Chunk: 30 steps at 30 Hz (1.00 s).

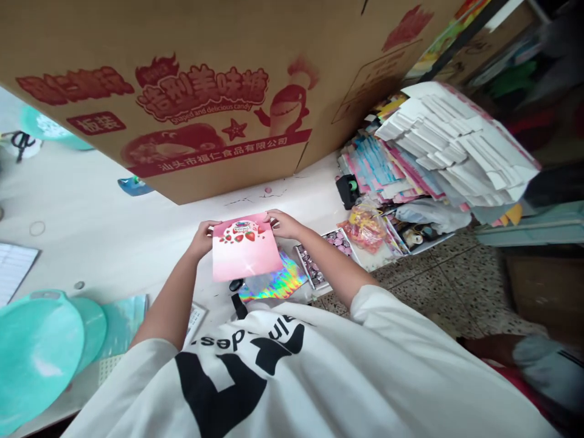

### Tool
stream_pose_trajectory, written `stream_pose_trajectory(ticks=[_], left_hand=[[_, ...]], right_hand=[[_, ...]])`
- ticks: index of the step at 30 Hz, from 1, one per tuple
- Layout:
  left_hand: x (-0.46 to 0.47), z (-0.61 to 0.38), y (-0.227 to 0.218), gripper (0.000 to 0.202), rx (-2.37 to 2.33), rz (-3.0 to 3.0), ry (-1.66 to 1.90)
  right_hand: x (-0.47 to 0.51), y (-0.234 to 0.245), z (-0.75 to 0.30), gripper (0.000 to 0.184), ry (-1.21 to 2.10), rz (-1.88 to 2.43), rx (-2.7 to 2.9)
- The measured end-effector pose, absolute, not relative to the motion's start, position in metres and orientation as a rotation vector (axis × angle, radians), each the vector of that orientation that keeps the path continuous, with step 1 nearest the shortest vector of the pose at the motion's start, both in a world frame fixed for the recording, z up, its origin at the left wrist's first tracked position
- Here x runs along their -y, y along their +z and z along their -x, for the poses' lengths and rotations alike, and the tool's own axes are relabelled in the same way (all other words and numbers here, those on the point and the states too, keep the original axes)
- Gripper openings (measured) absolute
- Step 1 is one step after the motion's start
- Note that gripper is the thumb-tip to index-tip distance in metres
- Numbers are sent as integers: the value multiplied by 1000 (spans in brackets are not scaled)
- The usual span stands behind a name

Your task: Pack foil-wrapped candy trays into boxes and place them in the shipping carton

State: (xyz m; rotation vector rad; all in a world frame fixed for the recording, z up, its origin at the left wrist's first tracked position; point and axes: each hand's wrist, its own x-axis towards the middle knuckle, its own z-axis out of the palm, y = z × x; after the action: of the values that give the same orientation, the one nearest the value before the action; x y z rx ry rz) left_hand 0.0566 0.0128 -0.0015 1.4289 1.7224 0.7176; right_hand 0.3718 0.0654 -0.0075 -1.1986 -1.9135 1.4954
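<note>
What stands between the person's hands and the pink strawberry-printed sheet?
Nothing visible does: the left hand and the right hand hold the top corners of the pink strawberry-printed sheet directly, with no object between.

The pink printed sheet (246, 246) looks smooth and glossy. Just below it lies a shiny holographic foil sheet (269, 283), and beyond it stands a matt corrugated cardboard carton (182, 103).

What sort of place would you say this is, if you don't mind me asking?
It looks like a small workshop for packing or making up sweets packaging, though I can't be sure. A large cardboard candy carton looms over the bench, flat white and printed packaging sheets are stacked beside it, and a pink strawberry-print packet is being handled.
</note>
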Motion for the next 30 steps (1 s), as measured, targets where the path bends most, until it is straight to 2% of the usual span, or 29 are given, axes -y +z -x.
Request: stream_pose_trajectory(ticks=[6,10,16,17,18,22,24,26,30], left_hand=[[-47,-14,22,34,-1476,-1919,312],[-31,-45,41,42,-1503,-2216,67],[14,-125,20,68,-1556,-2330,148],[15,-127,17,70,-1564,-2328,155],[16,-127,16,70,-1569,-2324,156],[26,-116,29,75,-1556,-2338,162],[42,-110,38,86,-1539,-2358,145],[60,-104,44,97,-1518,-2364,86],[78,-94,44,97,-1468,-2351,-13]], right_hand=[[-72,-2,-385,36,1368,1202,2099],[-71,9,-379,40,1221,1154,2307],[-66,21,-354,25,1105,1258,2417],[-64,22,-354,28,1126,1257,2404],[-60,24,-356,37,1153,1257,2385],[-24,27,-373,103,1207,1364,2260],[5,27,-379,116,1241,1523,2150],[33,25,-380,101,1343,1706,2039],[63,24,-376,38,1471,1853,1910]])
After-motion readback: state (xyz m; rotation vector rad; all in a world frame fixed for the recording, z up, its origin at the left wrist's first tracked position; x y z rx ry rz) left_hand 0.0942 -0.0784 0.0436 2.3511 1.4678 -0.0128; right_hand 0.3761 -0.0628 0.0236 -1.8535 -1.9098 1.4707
